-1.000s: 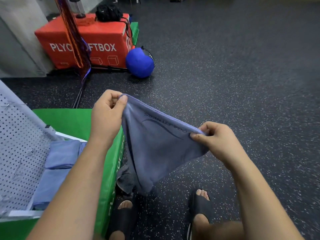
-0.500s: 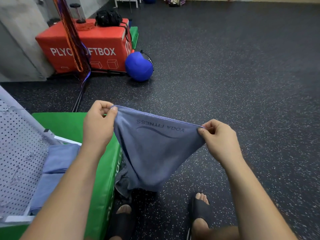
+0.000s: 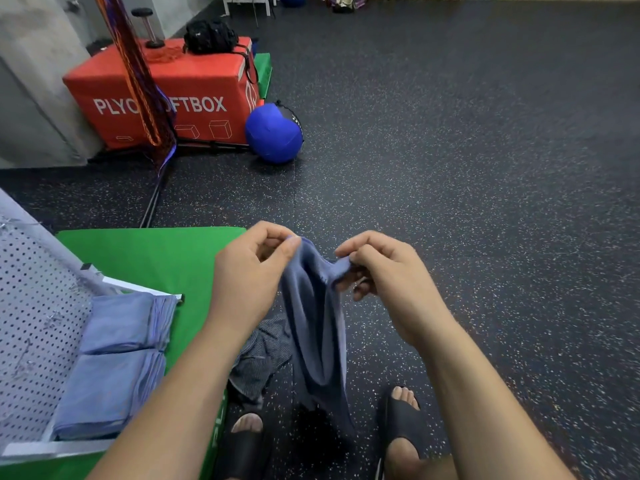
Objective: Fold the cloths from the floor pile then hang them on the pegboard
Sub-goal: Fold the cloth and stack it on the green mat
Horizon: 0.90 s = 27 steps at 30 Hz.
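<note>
A blue-grey cloth (image 3: 318, 327) hangs in front of me, folded in half lengthwise. My left hand (image 3: 249, 271) pinches one top corner, and my right hand (image 3: 384, 271) pinches the other; the two hands are close together. A grey striped cloth (image 3: 259, 362) lies crumpled on the floor below, partly hidden by my left arm. The white pegboard (image 3: 31, 323) leans at the left, with two folded blue cloths (image 3: 121, 358) hanging on its lower edge.
The pegboard sits on a green soft box (image 3: 156, 261). A red plyo box (image 3: 166, 95) with a black bag, a blue ball (image 3: 273, 133) and hanging orange-purple ropes (image 3: 138, 74) stand at the back left. My feet in black slides (image 3: 398, 424) stand on the dark speckled floor.
My hands have come together, bringing the cloth's two top corners close. The cloth, held spread wide before, now hangs folded in half.
</note>
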### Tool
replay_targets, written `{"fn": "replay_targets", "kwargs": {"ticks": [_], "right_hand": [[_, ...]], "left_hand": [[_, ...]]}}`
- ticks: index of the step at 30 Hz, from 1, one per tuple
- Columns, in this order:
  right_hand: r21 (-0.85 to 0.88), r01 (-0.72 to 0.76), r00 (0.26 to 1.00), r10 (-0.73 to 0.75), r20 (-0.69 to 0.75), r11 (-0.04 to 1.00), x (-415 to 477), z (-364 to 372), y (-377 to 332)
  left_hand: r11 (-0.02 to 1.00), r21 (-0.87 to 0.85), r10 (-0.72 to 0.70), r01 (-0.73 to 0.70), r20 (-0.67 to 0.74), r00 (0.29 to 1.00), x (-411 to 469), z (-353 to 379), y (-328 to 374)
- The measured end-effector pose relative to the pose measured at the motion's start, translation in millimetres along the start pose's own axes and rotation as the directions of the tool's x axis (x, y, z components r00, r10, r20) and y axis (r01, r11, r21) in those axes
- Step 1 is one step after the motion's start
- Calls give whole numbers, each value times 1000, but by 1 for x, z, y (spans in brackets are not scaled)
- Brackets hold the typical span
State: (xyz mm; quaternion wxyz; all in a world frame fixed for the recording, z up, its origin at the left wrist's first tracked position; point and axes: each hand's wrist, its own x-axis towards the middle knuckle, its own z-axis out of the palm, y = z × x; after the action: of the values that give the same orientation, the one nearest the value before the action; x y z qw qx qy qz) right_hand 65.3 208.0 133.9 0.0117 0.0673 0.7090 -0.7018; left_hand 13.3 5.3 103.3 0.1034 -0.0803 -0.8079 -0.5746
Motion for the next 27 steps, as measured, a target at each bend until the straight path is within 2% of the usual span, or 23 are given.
{"fn": "replay_targets", "kwargs": {"ticks": [2,5,8,13,15,20,27], "right_hand": [[-66,27,998,-23,51,997,-2,4,-1],[-290,165,986,-152,66,943,-2,4,7],[-374,213,976,-210,51,903,-3,2,13],[-552,346,917,-399,25,759,-5,-1,13],[-565,368,904,-425,33,739,-6,0,11],[-514,380,896,-444,-2,769,-8,2,9],[-435,385,899,-438,-25,814,-8,3,8]], "left_hand": [[999,-40,11,-9,45,999,-6,3,5],[994,-111,7,2,83,997,-12,4,12],[985,-172,-3,23,116,993,-15,6,18],[956,-272,-71,108,143,987,-18,9,21],[952,-276,-88,130,157,984,-20,10,22],[925,-350,-87,149,186,979,-21,10,28],[938,-328,-32,111,236,971,-22,9,31]]}}
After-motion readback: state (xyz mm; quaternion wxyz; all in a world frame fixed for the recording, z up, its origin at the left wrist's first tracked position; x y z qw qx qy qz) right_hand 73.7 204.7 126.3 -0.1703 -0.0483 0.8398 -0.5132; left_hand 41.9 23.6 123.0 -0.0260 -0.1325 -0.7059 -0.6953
